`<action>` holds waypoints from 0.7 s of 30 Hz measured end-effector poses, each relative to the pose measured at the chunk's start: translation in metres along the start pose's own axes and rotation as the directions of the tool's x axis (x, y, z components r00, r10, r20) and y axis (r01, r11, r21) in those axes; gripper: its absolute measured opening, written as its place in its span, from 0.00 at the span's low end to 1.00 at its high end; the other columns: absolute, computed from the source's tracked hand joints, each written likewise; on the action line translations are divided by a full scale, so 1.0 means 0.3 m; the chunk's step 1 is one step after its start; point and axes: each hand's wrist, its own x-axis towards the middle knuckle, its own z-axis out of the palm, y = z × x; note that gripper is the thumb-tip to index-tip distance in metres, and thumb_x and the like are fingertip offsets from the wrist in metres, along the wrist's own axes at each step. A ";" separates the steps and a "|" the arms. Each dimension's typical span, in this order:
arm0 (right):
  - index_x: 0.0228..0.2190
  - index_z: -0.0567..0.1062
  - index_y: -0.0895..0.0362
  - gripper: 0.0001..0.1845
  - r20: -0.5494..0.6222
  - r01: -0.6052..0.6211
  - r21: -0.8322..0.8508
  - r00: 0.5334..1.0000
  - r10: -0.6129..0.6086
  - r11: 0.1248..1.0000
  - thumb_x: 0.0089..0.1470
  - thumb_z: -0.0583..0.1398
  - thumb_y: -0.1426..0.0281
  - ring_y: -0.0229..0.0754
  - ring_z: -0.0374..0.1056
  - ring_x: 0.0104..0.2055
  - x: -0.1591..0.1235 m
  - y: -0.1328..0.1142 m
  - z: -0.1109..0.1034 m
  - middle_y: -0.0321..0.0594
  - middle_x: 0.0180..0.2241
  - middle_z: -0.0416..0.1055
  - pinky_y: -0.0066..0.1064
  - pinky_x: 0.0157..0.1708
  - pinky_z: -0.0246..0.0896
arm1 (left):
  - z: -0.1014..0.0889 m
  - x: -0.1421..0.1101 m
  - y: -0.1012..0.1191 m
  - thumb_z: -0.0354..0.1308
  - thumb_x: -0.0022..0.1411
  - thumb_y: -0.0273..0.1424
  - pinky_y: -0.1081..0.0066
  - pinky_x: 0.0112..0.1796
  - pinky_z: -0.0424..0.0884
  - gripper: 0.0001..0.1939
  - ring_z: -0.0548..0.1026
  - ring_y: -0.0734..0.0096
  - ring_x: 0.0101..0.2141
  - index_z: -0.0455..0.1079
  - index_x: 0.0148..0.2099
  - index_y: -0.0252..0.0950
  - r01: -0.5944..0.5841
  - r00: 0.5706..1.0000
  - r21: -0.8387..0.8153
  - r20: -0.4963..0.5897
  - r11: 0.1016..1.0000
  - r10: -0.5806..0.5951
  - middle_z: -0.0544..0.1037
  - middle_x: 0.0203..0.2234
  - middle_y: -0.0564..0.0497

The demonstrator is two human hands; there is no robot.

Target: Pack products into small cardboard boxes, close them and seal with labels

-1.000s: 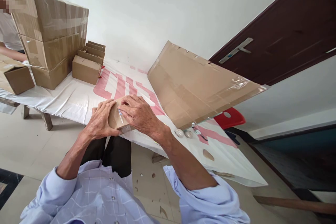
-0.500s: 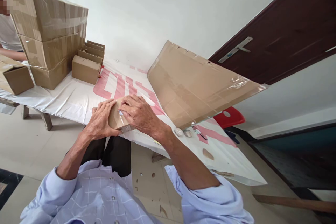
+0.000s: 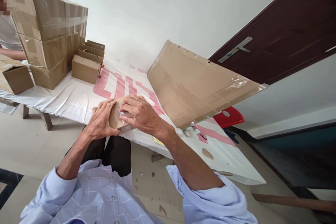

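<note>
A small cardboard box (image 3: 114, 116) rests at the near edge of the cloth-covered table. My left hand (image 3: 101, 120) is wrapped around its left side, thumb along the near face and fingers over the far edge. Over the top lies my right hand (image 3: 140, 113), its thumb and fingers pinched at a small shiny whitish piece of clear tape (image 3: 121, 112) on the box. The right side of the box is partly hidden under that hand.
Stacked taped cartons (image 3: 56, 38) and several small boxes (image 3: 86, 70) stand at the left, near another person's arm (image 3: 13, 55). A large cardboard sheet (image 3: 194, 84) leans behind. Tape rolls (image 3: 187, 133) lie right, by a red chair (image 3: 228, 117).
The thumb and fingers of my right hand have parted slightly, showing more of the whitish tape piece. My left hand and the box stay in place.
</note>
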 end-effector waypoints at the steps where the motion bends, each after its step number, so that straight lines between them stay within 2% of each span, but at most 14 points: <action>1: 0.41 0.84 0.53 0.05 0.001 -0.003 0.002 1.000 0.003 1.000 0.68 0.65 0.71 0.55 0.71 0.57 0.000 0.000 0.000 0.47 0.50 0.80 0.45 0.54 0.62 | 0.000 0.000 0.000 0.83 0.48 0.43 0.32 0.67 0.65 0.59 0.63 0.29 0.73 0.59 0.77 0.45 0.001 1.000 0.002 0.000 1.000 -0.001 0.66 0.74 0.34; 8: 0.37 0.83 0.53 0.07 0.028 -0.018 -0.018 0.999 0.019 1.000 0.68 0.65 0.73 0.53 0.72 0.55 0.013 -0.005 0.000 0.47 0.47 0.81 0.43 0.50 0.61 | -0.001 0.001 0.007 0.83 0.48 0.43 0.32 0.66 0.65 0.59 0.64 0.29 0.73 0.59 0.77 0.45 0.001 1.000 0.008 -0.003 1.000 -0.001 0.66 0.74 0.34; 12: 0.35 0.83 0.53 0.11 0.023 -0.017 -0.033 1.000 0.017 0.999 0.71 0.62 0.74 0.51 0.71 0.50 0.019 -0.004 -0.001 0.45 0.43 0.80 0.41 0.48 0.60 | -0.003 0.002 0.009 0.83 0.48 0.43 0.32 0.66 0.65 0.59 0.64 0.29 0.72 0.59 0.77 0.46 0.002 1.000 0.005 -0.002 1.000 -0.002 0.66 0.74 0.34; 16: 0.35 0.83 0.53 0.16 -0.008 -0.017 0.020 1.000 0.017 1.000 0.73 0.58 0.75 0.50 0.72 0.48 0.013 0.008 -0.010 0.45 0.42 0.80 0.42 0.50 0.63 | -0.003 0.003 0.008 0.82 0.48 0.43 0.32 0.66 0.65 0.59 0.64 0.28 0.72 0.59 0.77 0.46 0.004 1.000 -0.002 0.003 1.000 -0.004 0.67 0.74 0.34; 18: 0.37 0.83 0.53 0.16 -0.002 0.000 0.061 1.000 0.001 0.998 0.74 0.57 0.74 0.50 0.72 0.48 0.006 0.013 -0.016 0.46 0.44 0.80 0.42 0.51 0.65 | -0.001 0.005 0.007 0.83 0.48 0.43 0.32 0.66 0.65 0.59 0.63 0.29 0.72 0.59 0.77 0.46 0.009 1.000 -0.001 0.005 1.000 -0.009 0.67 0.74 0.34; 21: 0.40 0.84 0.53 0.09 0.019 0.008 0.072 1.000 -0.009 0.997 0.70 0.62 0.72 0.51 0.73 0.52 -0.003 0.010 -0.021 0.46 0.46 0.80 0.43 0.53 0.66 | 0.002 0.007 0.007 0.83 0.47 0.42 0.32 0.66 0.65 0.59 0.64 0.29 0.72 0.60 0.76 0.44 0.018 1.000 0.004 0.006 1.000 -0.018 0.66 0.74 0.33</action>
